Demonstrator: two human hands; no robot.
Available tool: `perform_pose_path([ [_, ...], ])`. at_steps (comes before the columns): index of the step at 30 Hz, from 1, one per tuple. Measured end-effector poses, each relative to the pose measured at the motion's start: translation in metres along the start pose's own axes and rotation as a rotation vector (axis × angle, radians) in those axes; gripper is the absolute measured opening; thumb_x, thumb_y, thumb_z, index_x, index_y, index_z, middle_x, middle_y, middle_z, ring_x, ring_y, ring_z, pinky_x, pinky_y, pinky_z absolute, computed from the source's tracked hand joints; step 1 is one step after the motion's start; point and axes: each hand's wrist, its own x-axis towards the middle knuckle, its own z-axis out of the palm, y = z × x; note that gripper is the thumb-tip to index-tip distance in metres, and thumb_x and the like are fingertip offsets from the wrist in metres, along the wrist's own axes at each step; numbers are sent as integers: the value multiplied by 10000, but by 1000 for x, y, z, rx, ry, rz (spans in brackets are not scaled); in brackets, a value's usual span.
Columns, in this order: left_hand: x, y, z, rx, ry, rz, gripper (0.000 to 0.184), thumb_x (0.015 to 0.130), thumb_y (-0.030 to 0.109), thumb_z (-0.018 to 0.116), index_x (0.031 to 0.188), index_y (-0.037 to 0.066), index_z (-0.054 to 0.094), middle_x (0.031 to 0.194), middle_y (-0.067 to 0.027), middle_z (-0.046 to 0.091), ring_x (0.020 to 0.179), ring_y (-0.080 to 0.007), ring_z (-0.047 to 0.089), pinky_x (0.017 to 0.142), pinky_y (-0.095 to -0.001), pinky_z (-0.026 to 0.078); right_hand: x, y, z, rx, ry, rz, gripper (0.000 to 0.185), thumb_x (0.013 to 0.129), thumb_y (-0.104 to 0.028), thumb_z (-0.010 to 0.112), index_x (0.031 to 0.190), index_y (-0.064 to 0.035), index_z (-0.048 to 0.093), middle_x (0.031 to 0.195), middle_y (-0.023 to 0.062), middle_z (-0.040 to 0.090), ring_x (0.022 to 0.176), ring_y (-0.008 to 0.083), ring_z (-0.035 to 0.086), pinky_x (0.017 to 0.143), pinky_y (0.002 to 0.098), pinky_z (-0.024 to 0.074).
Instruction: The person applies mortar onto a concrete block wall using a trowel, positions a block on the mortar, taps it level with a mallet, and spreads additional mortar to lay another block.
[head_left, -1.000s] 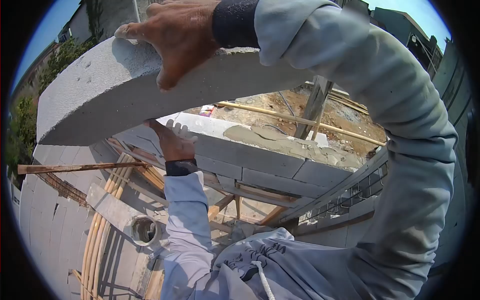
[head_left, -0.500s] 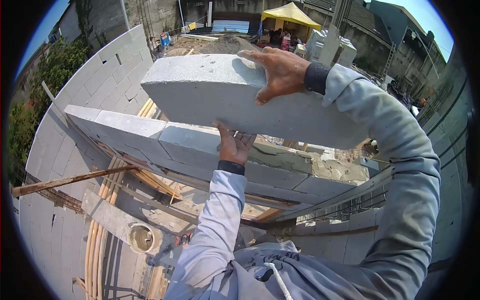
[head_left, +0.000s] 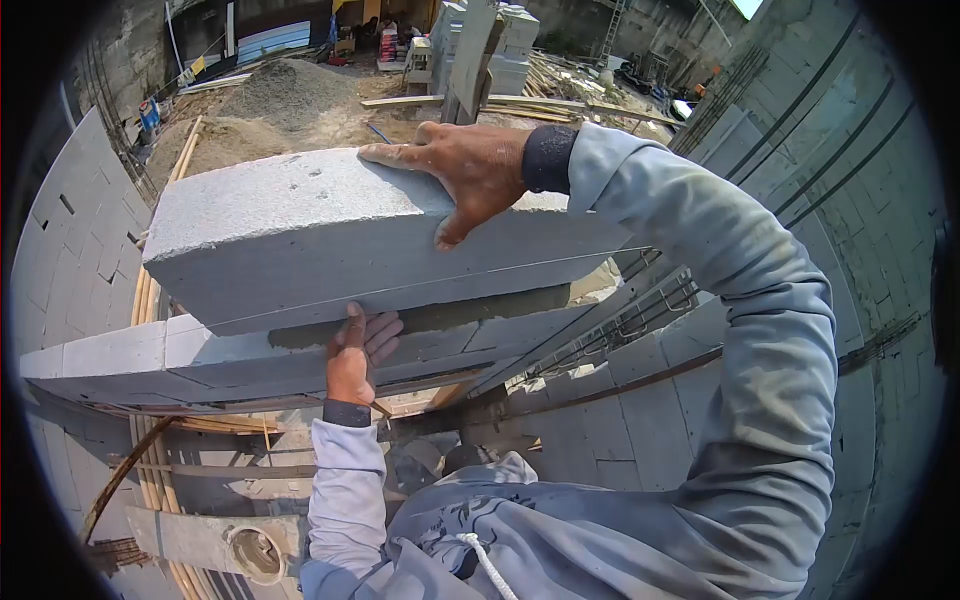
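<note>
A pale grey lightweight concrete block (head_left: 340,265) is held long side across, over a low block wall (head_left: 110,350). My right hand (head_left: 475,175) grips its top edge from above, thumb down the near face and fingers over the top. Below it, my left hand (head_left: 362,350) supports the lower edge, thumb against the face, fingers partly hidden underneath. Wet grey mortar (head_left: 450,315) covers the wall top under the block. Whether the block's right part touches the mortar I cannot tell. A thin string (head_left: 480,277) runs across the near face.
A round bucket (head_left: 257,553) stands on a plank below left. Bamboo poles (head_left: 150,470) and steel bars (head_left: 640,310) lie near the wall. Beyond are a gravel heap (head_left: 295,95), an upright post (head_left: 470,65) and stacked blocks (head_left: 510,60). Block walls rise at both sides.
The view has tilted down and turned right. Both hands have lowered the block closer to the mortar on the wall top. The string now shows across its face.
</note>
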Motion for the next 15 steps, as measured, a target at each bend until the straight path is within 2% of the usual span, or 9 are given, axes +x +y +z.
perform_pose_path([
  [1,1,-3,2,35,-36,-31,696,907,535,472,1188,-102,446,1151,-252,572,1058,-312,596,882,-375,486,-5,1,2,-22,-13,27,1098,586,-493,794,1445,-94,238,1004,266,564,887,343,615,758,416,525],
  [2,2,-7,6,47,-72,-61,695,910,532,469,1184,-106,461,1160,-243,574,1052,-301,600,876,-362,486,-10,3,4,30,-67,61,1100,587,-509,798,1462,-174,221,1067,253,501,958,363,559,794,439,495],
  [5,7,-26,19,-7,-159,-113,754,876,567,502,1214,-104,434,1196,-226,559,1087,-285,578,897,-345,460,-25,10,10,-6,-125,102,1100,583,-506,802,1463,-197,218,1081,253,503,955,354,568,797,435,495],
  [8,5,-40,35,-46,-186,-138,722,890,541,500,1214,-102,435,1190,-212,565,1097,-280,571,907,-349,452,-42,18,20,-39,-127,95,1112,576,-504,809,1468,-240,199,1088,245,499,963,349,566,800,435,493],
  [11,5,-52,46,-70,-200,-154,689,903,512,502,1216,-98,435,1181,-212,568,1095,-281,572,908,-357,452,-55,21,28,55,-152,114,1129,570,-490,819,1471,-269,177,1075,227,501,958,347,568,789,435,497],
  [15,4,-67,48,-70,-198,-194,654,910,473,519,1214,-101,440,1174,-224,569,1087,-303,578,911,-375,466,-68,24,37,27,-153,124,1137,572,-475,829,1474,-273,168,1041,205,502,939,345,570,769,428,496],
])
